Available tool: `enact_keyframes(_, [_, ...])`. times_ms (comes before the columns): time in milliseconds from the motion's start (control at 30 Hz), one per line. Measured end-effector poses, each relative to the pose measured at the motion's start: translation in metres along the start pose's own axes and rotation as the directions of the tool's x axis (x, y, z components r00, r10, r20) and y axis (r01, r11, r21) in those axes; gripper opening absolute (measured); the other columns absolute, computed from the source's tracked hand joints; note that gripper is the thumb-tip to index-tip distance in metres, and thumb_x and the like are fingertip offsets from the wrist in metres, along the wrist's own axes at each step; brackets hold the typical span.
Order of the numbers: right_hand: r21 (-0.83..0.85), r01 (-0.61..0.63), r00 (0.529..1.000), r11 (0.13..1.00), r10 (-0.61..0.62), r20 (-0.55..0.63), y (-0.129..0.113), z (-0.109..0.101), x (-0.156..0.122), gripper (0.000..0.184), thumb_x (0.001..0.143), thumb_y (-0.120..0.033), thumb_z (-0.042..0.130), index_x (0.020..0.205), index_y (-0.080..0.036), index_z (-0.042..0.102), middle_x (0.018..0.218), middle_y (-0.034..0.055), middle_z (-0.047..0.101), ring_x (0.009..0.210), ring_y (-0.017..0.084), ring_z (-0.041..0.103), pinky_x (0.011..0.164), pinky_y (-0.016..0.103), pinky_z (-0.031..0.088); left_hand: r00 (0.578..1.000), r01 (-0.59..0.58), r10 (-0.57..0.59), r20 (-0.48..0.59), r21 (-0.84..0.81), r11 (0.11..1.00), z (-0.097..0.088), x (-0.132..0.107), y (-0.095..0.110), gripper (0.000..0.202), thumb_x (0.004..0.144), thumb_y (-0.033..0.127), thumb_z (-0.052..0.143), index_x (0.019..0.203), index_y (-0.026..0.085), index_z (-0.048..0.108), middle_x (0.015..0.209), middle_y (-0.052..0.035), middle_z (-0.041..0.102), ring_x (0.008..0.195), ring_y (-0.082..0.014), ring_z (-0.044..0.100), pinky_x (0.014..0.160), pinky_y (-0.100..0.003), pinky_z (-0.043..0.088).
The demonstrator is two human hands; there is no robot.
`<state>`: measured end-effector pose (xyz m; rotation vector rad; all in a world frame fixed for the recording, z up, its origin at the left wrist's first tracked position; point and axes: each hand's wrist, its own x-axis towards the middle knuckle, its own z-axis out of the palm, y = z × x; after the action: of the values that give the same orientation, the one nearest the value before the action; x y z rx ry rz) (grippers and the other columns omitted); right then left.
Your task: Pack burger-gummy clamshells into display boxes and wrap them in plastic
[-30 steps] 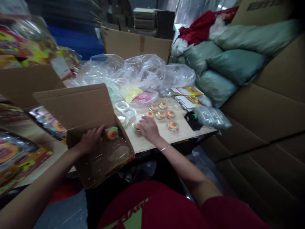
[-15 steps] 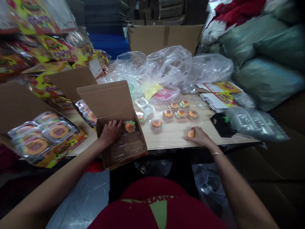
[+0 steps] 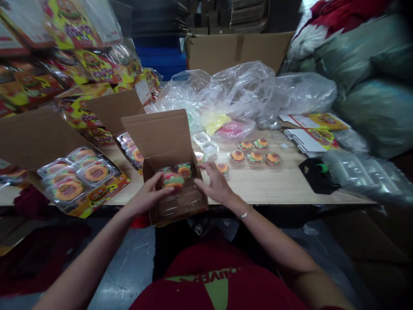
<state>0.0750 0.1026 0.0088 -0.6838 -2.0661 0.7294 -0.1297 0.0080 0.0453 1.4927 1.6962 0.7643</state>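
Note:
An open cardboard box (image 3: 164, 133) with a clear plastic tray inside stands at the near table edge. My left hand (image 3: 146, 196) grips a burger-shaped candy in a clear cup (image 3: 173, 181) over the tray. A second burger candy (image 3: 184, 170) sits in the tray's far slot. My right hand (image 3: 215, 184) rests at the box's right wall with its fingers spread, holding nothing. Several more burger candies (image 3: 256, 156) lie in rows on the wooden table (image 3: 274, 185) to the right.
A filled box of burger candies (image 3: 80, 178) lies open at the left, with stacked printed packs (image 3: 74, 26) behind. Clear plastic bags (image 3: 232, 92), empty clear cups (image 3: 206, 144), flat printed cartons (image 3: 314, 129), a black holder (image 3: 318, 176) and green sacks (image 3: 371, 77) surround the table.
My right hand came from the table's right side to the box. A burger candy is now held in my left hand over the tray.

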Motion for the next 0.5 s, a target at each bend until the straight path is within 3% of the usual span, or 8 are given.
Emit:
enact_keyframes(33, [-0.032,-0.009,0.999,0.999,0.008,-0.031,0.014,-0.002,0.011,0.031,0.086,-0.025,0.057,0.116,-0.017,0.056,0.117,0.0122,0.055,0.115,0.024,0.052,0.101,0.039,0.045,0.999,0.013,-0.005,-0.035,0.223,0.975,-0.015,0.007,-0.007,0.054,0.081,0.051,0.058,0.122,0.017,0.050,0.121,-0.0114,0.060,0.110,-0.0284,0.058,0.096,-0.040,0.047])
enact_keyframes(100, [-0.147,-0.077,0.993,0.986,0.062,-0.102,0.045,-0.004,0.029,0.021,0.088,-0.020,0.050,0.107,-0.016,0.060,0.111,0.0116,0.057,0.109,0.024,0.054,0.098,0.039,0.045,0.999,0.029,-0.033,-0.005,0.618,0.786,-0.033,0.024,-0.019,0.046,0.084,0.043,0.053,0.118,0.012,0.053,0.121,-0.0175,0.059,0.112,-0.0318,0.056,0.097,-0.043,0.044])
enact_keyframes(167, [-0.307,-0.214,0.974,0.927,0.180,-0.135,0.073,-0.004,0.036,0.019,0.089,-0.019,0.047,0.101,-0.016,0.062,0.105,0.0127,0.057,0.104,0.026,0.054,0.094,0.042,0.045,0.991,-0.009,-0.097,0.088,0.784,0.620,-0.038,0.041,-0.027,0.038,0.085,0.036,0.049,0.112,0.009,0.056,0.120,-0.0211,0.059,0.113,-0.0341,0.054,0.096,-0.044,0.043])
enact_keyframes(233, [-0.460,-0.310,0.948,0.832,0.305,-0.089,0.096,-0.004,0.031,0.018,0.089,-0.021,0.050,0.098,-0.014,0.063,0.102,0.0147,0.058,0.101,0.029,0.052,0.092,0.043,0.043,0.969,-0.052,-0.163,0.184,0.801,0.597,-0.037,0.054,-0.031,0.031,0.082,0.031,0.053,0.104,0.011,0.061,0.111,-0.0184,0.064,0.105,-0.0321,0.058,0.090,-0.040,0.046])
enact_keyframes(300, [-0.551,-0.301,0.934,0.778,0.358,-0.005,0.111,-0.005,0.017,0.021,0.087,-0.024,0.056,0.103,-0.013,0.063,0.108,0.0167,0.057,0.105,0.031,0.049,0.092,0.043,0.042,0.940,-0.082,-0.213,0.268,0.780,0.621,-0.036,0.063,-0.035,0.023,0.077,0.029,0.059,0.094,0.015,0.064,0.096,-0.0115,0.068,0.090,-0.0263,0.063,0.080,-0.032,0.048])
enact_keyframes(400, [-0.575,-0.251,0.940,0.778,0.338,0.047,0.123,-0.007,-0.004,0.032,0.084,-0.030,0.062,0.112,-0.014,0.061,0.116,0.0157,0.054,0.111,0.031,0.045,0.094,0.042,0.042,0.905,-0.118,-0.247,0.348,0.760,0.640,-0.036,0.072,-0.042,0.018,0.072,0.029,0.065,0.086,0.017,0.066,0.087,-0.0054,0.068,0.081,-0.0212,0.064,0.072,-0.026,0.047])
enact_keyframes(500, [-0.513,-0.297,0.932,0.806,0.361,0.027,0.128,-0.008,-0.015,0.046,0.079,-0.039,0.068,0.118,-0.015,0.058,0.114,0.0144,0.052,0.114,0.031,0.045,0.097,0.042,0.042,0.921,-0.105,-0.231,0.315,0.769,0.631,-0.034,0.074,-0.050,0.027,0.067,0.027,0.070,0.092,0.018,0.066,0.100,-0.0075,0.068,0.092,-0.0232,0.063,0.078,-0.027,0.046])
